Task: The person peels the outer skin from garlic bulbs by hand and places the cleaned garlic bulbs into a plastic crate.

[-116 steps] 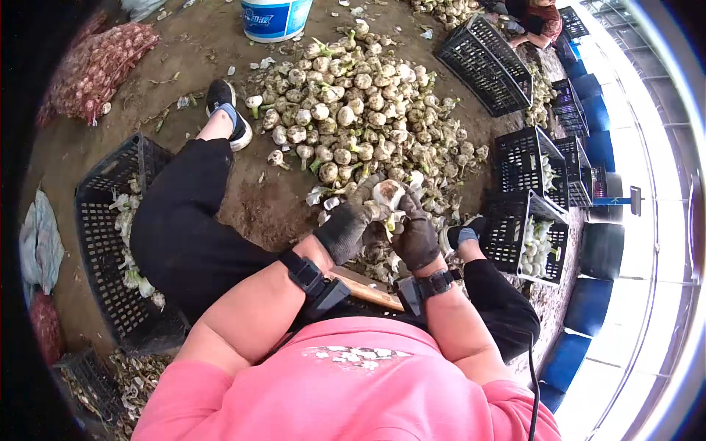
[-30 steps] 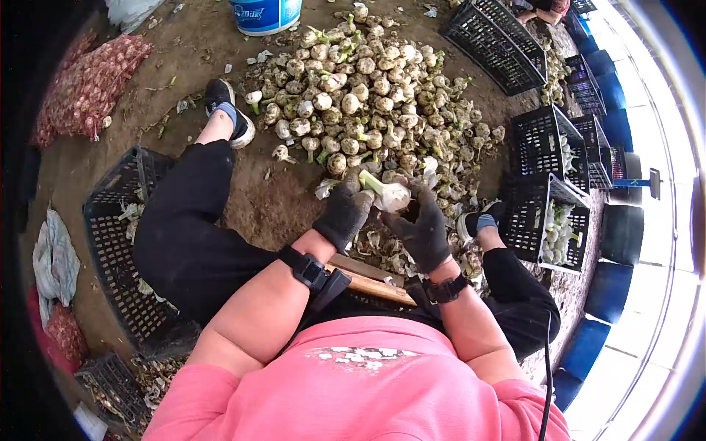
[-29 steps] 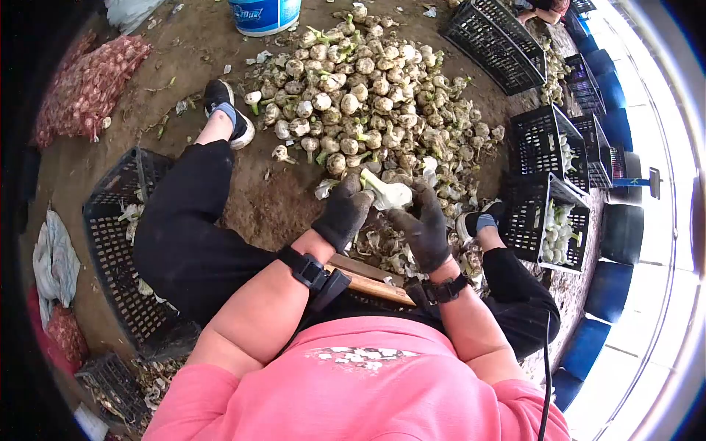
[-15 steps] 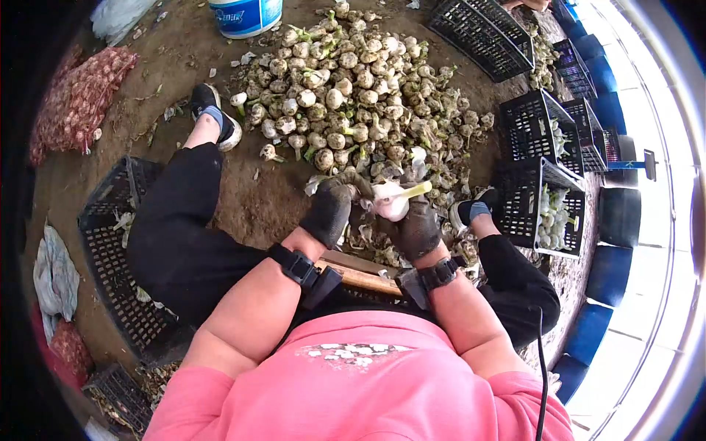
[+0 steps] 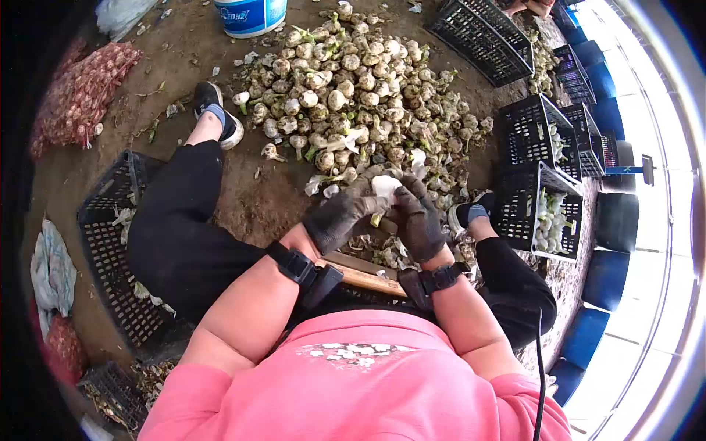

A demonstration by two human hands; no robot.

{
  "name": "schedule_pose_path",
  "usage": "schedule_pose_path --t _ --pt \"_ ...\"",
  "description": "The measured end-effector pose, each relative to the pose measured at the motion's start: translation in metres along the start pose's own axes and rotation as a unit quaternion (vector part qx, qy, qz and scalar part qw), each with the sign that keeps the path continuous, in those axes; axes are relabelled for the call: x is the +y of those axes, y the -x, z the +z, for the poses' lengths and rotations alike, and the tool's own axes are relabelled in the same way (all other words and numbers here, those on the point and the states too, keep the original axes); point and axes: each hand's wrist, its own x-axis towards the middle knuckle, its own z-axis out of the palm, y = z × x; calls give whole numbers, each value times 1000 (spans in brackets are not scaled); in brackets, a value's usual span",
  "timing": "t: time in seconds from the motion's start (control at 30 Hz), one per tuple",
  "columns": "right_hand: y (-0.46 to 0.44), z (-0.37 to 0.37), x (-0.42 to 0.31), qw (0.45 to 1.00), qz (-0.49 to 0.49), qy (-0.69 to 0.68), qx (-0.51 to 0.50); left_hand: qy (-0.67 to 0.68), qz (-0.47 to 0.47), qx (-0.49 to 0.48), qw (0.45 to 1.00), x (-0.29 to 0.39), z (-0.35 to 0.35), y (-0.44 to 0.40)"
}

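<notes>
Between my two gloved hands is a pale garlic bulb (image 5: 385, 186), its short green stem pointing down toward my body. My left hand (image 5: 332, 219) closes its fingers around the left side of the bulb. Against the right side press the thumb and fingers of my right hand (image 5: 419, 223). Dark, soiled gloves cover both hands and hide part of the bulb. Just beyond them lies a large heap of dirty garlic bulbs (image 5: 368, 92), many with green stems and loose skins.
A black crate (image 5: 121, 253) stands by my left leg. On the right, another crate (image 5: 518, 206) holds cleaned garlic, with more crates behind. A blue-and-white bucket (image 5: 251, 16) stands beyond the heap. Red net sacks (image 5: 84, 95) lie at left. A wooden bar (image 5: 364, 281) lies before my lap.
The garlic bulb has been turned: its stem pointed right and now points down toward me. Both hands have shifted around it. A pale strip of skin now lies on the heap.
</notes>
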Motion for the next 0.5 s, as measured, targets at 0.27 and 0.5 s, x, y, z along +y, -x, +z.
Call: schedule_pose_path --t 0.27,0.5 --pt "-9 -8 0 803 -93 576 123 -299 196 96 929 -50 -39 -25" --pt "-14 10 3 761 -79 642 51 -313 183 93 927 -36 -35 -15"
